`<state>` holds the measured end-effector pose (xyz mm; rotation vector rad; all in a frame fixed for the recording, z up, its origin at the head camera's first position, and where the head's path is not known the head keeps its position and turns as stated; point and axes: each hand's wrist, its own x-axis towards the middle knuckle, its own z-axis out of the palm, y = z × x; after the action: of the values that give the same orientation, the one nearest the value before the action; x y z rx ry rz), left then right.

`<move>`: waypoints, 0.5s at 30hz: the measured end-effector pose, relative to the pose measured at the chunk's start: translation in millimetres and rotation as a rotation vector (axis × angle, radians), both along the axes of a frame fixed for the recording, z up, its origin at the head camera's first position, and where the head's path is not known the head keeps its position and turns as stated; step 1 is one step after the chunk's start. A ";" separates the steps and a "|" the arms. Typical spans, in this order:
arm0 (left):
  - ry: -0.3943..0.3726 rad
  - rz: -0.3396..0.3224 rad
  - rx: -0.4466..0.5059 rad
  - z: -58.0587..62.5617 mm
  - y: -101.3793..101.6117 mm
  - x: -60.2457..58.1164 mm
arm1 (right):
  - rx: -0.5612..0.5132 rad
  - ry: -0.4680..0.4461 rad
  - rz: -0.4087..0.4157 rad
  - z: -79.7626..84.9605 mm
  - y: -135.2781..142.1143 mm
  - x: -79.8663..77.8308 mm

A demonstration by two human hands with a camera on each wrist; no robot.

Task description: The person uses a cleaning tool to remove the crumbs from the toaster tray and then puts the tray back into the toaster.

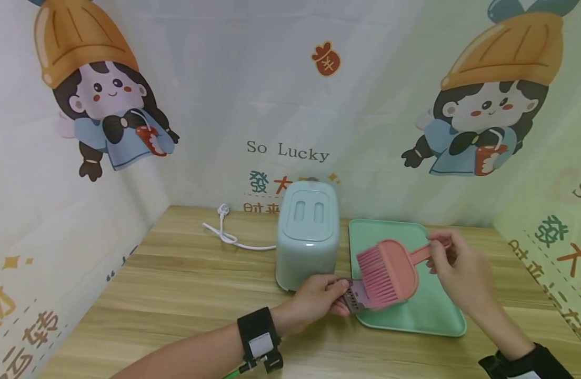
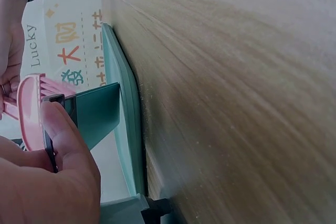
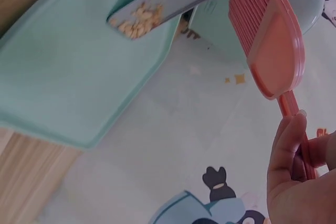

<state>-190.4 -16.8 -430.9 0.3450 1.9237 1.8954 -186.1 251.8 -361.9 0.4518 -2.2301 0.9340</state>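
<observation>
My left hand pinches the perforated end of a metal crumb tray between thumb and fingers. The crumb tray slopes down over a green serving tray. Pale crumbs lie gathered near its lower end in the right wrist view. The thin handle of a pink brush is gripped by the thumb and fingers of my right hand. Its bristles point left and overlap the crumb tray in the head view, hiding part of it.
A pale blue toaster stands left of the green tray, close behind my left hand. Its white cord and plug lie on the wooden table. A printed curtain rises along the table's back and sides.
</observation>
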 end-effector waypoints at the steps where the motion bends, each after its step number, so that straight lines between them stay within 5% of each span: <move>1: -0.001 0.000 0.002 0.1 0.2 -0.2 | 0.004 0.013 -0.007 0.9 2.0 -0.5; 9: 0.019 0.014 -0.006 1.1 0.4 -0.5 | -0.073 -0.081 0.006 9.1 -8.3 -6.3; 15: 0.028 0.016 -0.013 2.2 2.7 0.7 | -0.025 -0.141 0.010 -2.8 -4.2 -17.7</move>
<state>-189.7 -14.1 -428.7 0.3544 1.9620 1.8965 -203.8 247.5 -364.7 0.3974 -2.3412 1.0259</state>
